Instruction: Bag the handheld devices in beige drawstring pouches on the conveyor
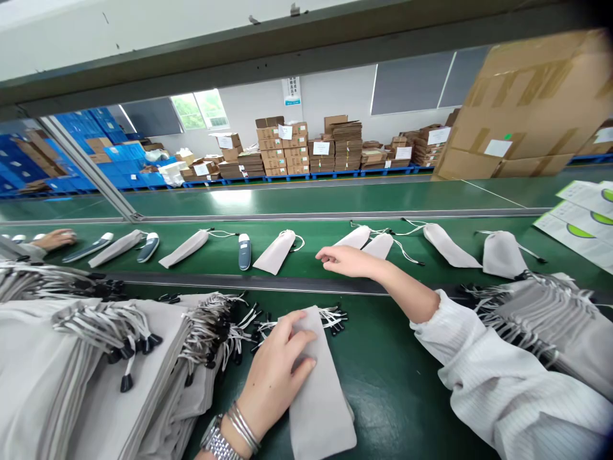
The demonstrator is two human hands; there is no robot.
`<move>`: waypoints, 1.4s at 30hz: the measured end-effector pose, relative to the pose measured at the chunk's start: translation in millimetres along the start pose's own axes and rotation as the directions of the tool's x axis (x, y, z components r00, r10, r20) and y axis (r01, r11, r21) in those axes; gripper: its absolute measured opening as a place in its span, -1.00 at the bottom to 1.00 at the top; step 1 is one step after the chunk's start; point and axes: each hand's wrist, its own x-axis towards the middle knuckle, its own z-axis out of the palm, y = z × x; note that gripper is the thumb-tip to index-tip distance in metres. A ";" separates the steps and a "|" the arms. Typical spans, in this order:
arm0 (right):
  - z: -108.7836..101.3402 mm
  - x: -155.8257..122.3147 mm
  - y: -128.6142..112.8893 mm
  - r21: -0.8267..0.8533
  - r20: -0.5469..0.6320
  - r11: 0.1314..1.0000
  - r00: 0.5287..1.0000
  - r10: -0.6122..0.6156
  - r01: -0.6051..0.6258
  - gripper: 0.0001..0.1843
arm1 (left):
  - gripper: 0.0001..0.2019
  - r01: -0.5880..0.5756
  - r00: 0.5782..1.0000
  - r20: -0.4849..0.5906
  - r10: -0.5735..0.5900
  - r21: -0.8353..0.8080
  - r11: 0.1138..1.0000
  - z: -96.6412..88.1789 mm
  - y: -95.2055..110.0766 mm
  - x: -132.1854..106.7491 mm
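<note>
We rest our left hand (275,365), fingers spread, upon the flat grey fabric drawstring pouches (322,402) on the near green worktop (393,383). Our right hand (348,260), loosely bent, is above the far green belt (219,259); we cannot tell its grip.

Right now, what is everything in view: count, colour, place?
Belt pouches: about seven, light grey, along green belt
Devices: three or more, blue-white, on belt
Pouch piles: several, light grey, near left and right
Pouch stack: one, light grey, near centre
Sheets: several, white and green, right edge
Large carton: one, brown, back right
Small cartons: many, brown, background
Containers: many, blue, back left
Co-worker's hand: one, bare, far left
Watch: one, silver, left wrist
Left hand: one, bare, on pouch stack
Right hand: one, bare, over belt
</note>
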 end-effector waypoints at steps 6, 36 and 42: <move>4.4 -2.3 -8.1 0.043 -0.024 0.997 0.998 -0.059 0.060 -0.65 | -0.57 -0.015 1.000 0.013 0.016 -0.031 0.999 -0.2 2.3 -0.6; 70.3 132.5 -78.3 0.369 -0.119 0.913 0.965 0.235 -0.177 -0.57 | -0.89 -0.046 0.961 -0.263 -0.084 -0.452 0.891 -23.1 1.9 -4.3; 42.4 14.4 -86.3 0.709 -0.292 0.685 0.954 0.069 0.167 -0.42 | -0.88 -0.044 0.947 -0.257 -0.192 -0.697 0.716 -26.5 5.9 -0.7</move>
